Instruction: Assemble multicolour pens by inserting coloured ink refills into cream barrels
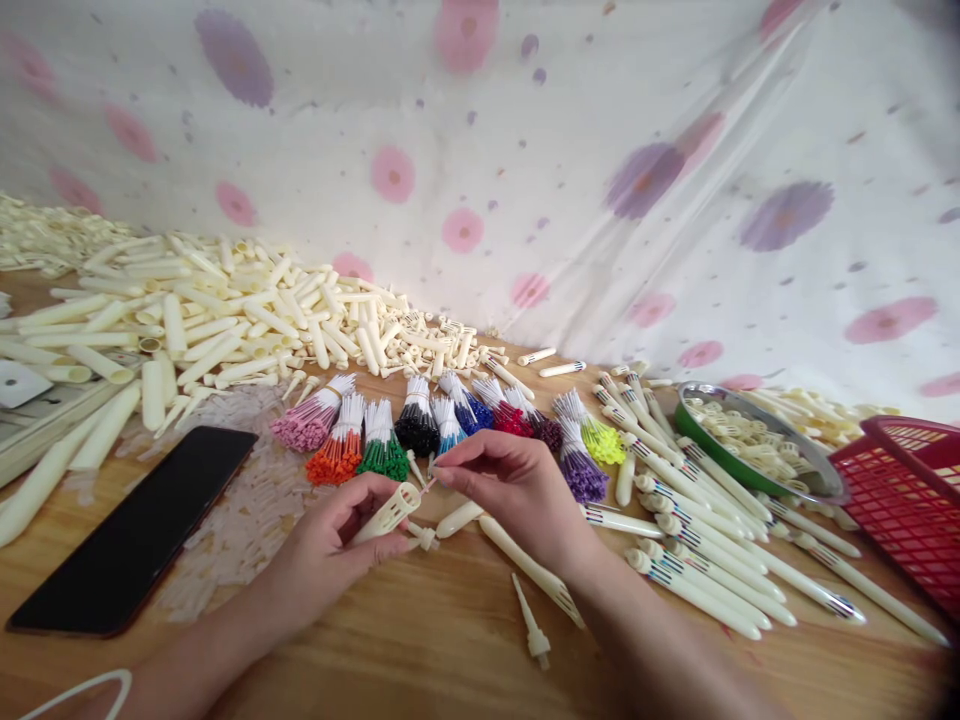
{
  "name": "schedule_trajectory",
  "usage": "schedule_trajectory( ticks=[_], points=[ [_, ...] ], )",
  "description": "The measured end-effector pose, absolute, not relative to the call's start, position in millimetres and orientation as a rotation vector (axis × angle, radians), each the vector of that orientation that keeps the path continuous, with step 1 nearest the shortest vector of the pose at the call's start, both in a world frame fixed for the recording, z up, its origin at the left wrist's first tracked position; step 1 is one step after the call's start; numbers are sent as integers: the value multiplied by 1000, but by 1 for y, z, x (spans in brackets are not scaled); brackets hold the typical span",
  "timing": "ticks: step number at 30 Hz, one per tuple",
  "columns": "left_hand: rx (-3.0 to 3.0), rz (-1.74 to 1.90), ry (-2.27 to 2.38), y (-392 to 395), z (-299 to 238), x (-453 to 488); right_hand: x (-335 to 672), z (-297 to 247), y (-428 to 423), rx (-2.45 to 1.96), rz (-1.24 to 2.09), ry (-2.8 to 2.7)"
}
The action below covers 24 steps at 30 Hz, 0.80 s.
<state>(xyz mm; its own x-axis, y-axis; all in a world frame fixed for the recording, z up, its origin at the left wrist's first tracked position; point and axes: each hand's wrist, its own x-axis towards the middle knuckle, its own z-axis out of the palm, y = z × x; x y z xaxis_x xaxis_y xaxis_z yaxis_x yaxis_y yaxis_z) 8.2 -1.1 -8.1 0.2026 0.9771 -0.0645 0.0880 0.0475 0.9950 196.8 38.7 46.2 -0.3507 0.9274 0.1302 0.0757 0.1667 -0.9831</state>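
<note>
My left hand (pixel 330 545) is closed around a cream pen barrel (pixel 390 512), its open end pointing up and right. My right hand (pixel 510 480) pinches a thin refill (pixel 429 484) at that open end. Just beyond my hands lie bundles of coloured refills (pixel 420 425): pink, orange, green, black, blue, red, purple and yellow. Loose cream pen parts (pixel 529 570) rest on the wooden table (pixel 420 650) under my right wrist.
A big heap of cream pen barrels (pixel 225 320) fills the back left. A black phone (pixel 139 530) lies at the left. Several assembled pens (pixel 705 520) lie at the right, near a green bowl (pixel 757 440) of small parts and a red basket (pixel 911 495). Flowered cloth hangs behind.
</note>
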Motion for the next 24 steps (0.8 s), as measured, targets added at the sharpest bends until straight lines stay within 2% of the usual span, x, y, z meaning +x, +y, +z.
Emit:
schedule_trajectory(
  ticks=[7, 11, 15, 19, 24],
  points=[
    [1399, 1045, 1136, -1, -14, 5, 188, 37, 32, -926, 988, -1945],
    [1584, 1204, 1101, -2, -17, 2, 190, 38, 32, -783, 947, -2064],
    [1636, 1317, 1030, -1, -14, -1, 195, 46, 31, -603, 734, -2297],
    [1586, 1267, 991, 0, -9, -1, 202, 56, 31, -477, 522, -2530],
    [1550, 1208, 995, 0, -9, -2, 207, 64, 30, -439, 444, -2606]
  ],
)
